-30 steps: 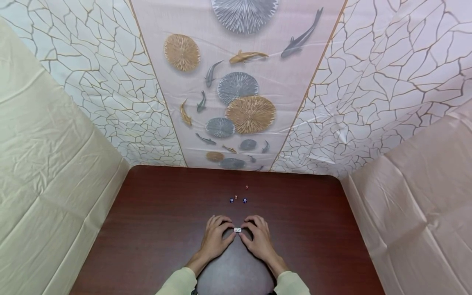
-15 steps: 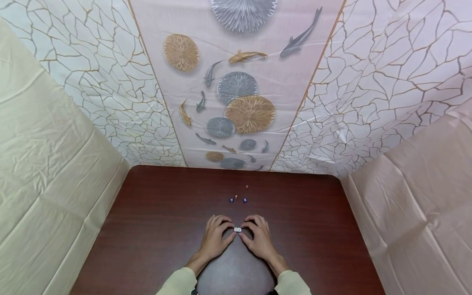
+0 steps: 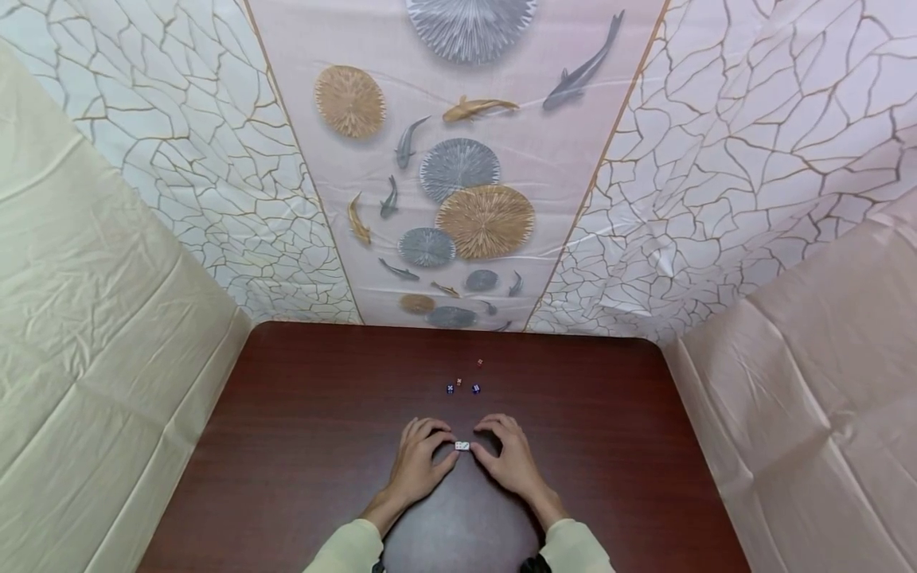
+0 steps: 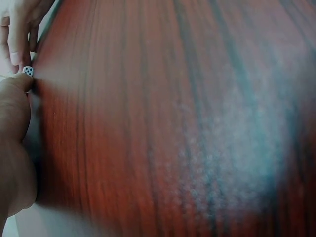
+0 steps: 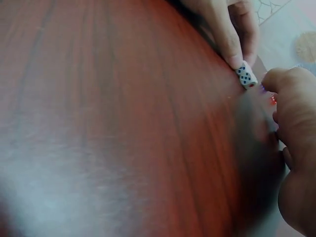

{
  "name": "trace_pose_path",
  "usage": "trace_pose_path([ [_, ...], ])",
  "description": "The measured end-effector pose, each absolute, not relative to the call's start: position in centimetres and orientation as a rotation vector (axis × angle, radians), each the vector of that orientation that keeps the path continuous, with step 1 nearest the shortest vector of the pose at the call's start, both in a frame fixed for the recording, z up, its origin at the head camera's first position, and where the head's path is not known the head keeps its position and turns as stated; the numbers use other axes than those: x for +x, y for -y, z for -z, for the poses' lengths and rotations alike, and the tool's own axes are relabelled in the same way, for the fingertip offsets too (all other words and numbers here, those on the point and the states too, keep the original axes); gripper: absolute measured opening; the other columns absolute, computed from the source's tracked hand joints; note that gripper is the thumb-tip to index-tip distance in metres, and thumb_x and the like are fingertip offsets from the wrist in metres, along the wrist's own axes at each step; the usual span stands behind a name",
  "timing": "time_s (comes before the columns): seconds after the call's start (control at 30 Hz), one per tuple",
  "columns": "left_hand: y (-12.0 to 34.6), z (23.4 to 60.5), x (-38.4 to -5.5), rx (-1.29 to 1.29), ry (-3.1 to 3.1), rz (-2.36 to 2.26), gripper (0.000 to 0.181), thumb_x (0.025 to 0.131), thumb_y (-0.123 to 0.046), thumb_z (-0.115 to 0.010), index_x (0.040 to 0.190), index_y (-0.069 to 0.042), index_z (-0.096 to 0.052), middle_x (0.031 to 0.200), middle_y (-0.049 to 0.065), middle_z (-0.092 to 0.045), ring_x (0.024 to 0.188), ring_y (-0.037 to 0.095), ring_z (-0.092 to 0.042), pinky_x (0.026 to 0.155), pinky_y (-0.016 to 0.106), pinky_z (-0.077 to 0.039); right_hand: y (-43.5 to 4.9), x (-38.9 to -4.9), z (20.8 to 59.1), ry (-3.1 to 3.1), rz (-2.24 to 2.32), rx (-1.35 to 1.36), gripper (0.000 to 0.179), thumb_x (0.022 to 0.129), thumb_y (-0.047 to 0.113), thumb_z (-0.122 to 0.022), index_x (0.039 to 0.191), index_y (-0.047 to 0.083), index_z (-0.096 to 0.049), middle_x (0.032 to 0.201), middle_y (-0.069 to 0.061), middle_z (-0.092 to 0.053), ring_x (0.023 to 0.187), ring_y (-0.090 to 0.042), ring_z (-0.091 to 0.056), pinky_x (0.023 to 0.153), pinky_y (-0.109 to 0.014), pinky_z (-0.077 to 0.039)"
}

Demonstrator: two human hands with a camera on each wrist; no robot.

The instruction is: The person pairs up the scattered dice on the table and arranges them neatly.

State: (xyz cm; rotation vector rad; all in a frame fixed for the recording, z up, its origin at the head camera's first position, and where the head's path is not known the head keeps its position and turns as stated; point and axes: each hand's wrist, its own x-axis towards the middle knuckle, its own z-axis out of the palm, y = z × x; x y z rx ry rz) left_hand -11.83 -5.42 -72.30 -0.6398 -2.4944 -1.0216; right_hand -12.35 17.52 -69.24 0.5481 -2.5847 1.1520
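Plainly, the left hand (image 3: 415, 463) pinches two spotted white cubes (image 3: 462, 446); the right hand (image 3: 512, 460) gapes, arched and empty.

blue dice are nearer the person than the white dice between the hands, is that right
Not nearer: the head view shows the blue dice farther from the person than the white dice between the left hand and right hand.
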Motion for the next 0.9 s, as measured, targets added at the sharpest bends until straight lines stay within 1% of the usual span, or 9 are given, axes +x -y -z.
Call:
trace_pose_path([
  [0.07, 5.4, 72.3, -11.9, -0.642, 2.486, 1.014, 0.023, 0.088, -0.021, -0.097, 0.107, -0.018, -0.084, 0.122, 0.000, -0.077, 0.125, 0.029, -0.068, 0.119, 0.069, -0.046, -17.6, -12.8, 69.1, 2.565, -1.156, 0.540, 0.026, 0.091, 0.010, -0.093, 0.115, 0.005, -0.083, 0.121, -0.009, -0.078, 0.119, -0.030, -0.070, 0.103, -0.053, -0.054],
  [0.2, 5.5, 72.4, -11.9, -0.646, 2.486, 1.011, 0.023, 0.088, -0.021, -0.097, 0.107, -0.018, -0.084, 0.122, -0.001, -0.077, 0.125, 0.029, -0.069, 0.119, 0.069, -0.045, -17.6, -13.8, 68.7, 2.526, -1.146, 0.524, 0.026, 0.090, 0.007, -0.092, 0.114, 0.002, -0.082, 0.119, -0.014, -0.079, 0.117, -0.036, -0.070, 0.104, -0.056, -0.047],
  [0.4, 5.5, 72.3, -11.9, -0.655, 2.465, 1.020, 0.023, 0.088, -0.020, -0.097, 0.107, -0.016, -0.084, 0.122, 0.001, -0.077, 0.124, 0.031, -0.069, 0.118, 0.071, -0.046, -17.6, -15.6, 67.8, 2.572, -1.095, 0.424, 0.028, 0.093, 0.012, -0.091, 0.117, 0.002, -0.082, 0.123, -0.016, -0.078, 0.120, -0.039, -0.068, 0.099, -0.055, -0.046],
  [0.53, 5.6, 72.3, -11.9, -0.654, 2.460, 1.013, 0.023, 0.088, -0.020, -0.097, 0.107, -0.016, -0.084, 0.122, 0.002, -0.077, 0.123, 0.030, -0.069, 0.117, 0.072, -0.047, -17.5, -16.7, 67.2, 2.637, -1.085, 0.344, 0.029, 0.095, 0.015, -0.090, 0.120, 0.003, -0.082, 0.128, -0.017, -0.077, 0.124, -0.041, -0.066, 0.103, -0.056, -0.046],
  [0.67, 5.6, 72.2, -11.8, -0.651, 2.478, 1.016, 0.022, 0.089, -0.020, -0.096, 0.107, -0.016, -0.084, 0.122, 0.002, -0.077, 0.124, 0.031, -0.069, 0.119, 0.072, -0.046, -17.2, -17.7, 67.0, 2.696, -1.051, 0.278, 0.028, 0.097, 0.018, -0.089, 0.121, 0.005, -0.082, 0.130, -0.016, -0.076, 0.128, -0.041, -0.064, 0.107, -0.059, -0.046],
  [0.9, 5.5, 72.2, -11.9, -0.651, 2.481, 1.006, 0.022, 0.090, -0.022, -0.096, 0.107, -0.019, -0.083, 0.123, 0.001, -0.077, 0.124, 0.030, -0.069, 0.118, 0.072, -0.046, -16.7, -18.9, 67.2, 2.750, -1.019, 0.200, 0.028, 0.100, 0.021, -0.087, 0.122, 0.006, -0.082, 0.133, -0.016, -0.075, 0.133, -0.041, -0.062, 0.113, -0.061, -0.045],
])
